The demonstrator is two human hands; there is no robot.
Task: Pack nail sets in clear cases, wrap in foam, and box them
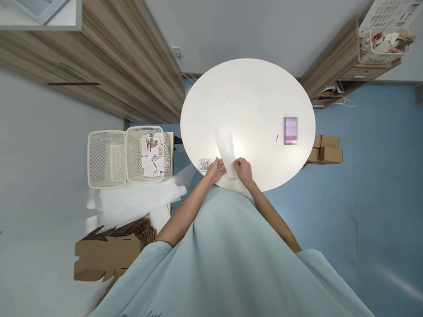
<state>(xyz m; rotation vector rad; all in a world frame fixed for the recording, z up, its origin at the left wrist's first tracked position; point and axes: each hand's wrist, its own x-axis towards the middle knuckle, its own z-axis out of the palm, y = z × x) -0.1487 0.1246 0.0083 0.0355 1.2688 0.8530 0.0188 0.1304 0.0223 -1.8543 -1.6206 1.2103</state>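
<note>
Tabletop [251, 83] bears illegibly blurred purple object [291, 130] — right hand [243, 171] pinches sheet [225, 147].

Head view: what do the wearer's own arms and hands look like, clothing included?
The left hand and right hand are ungloved. Bare forearms emerge from the wide, short sleeves of a loose, pale blue-green cloth top, with a dark marking cut off at the picture's bottom edge.

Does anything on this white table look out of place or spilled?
Yes, slightly: a small dark scrap lies left of the purple box, and tiny dark specks sit farther back on the table. They look like stray debris against white, too small to identify.
</note>
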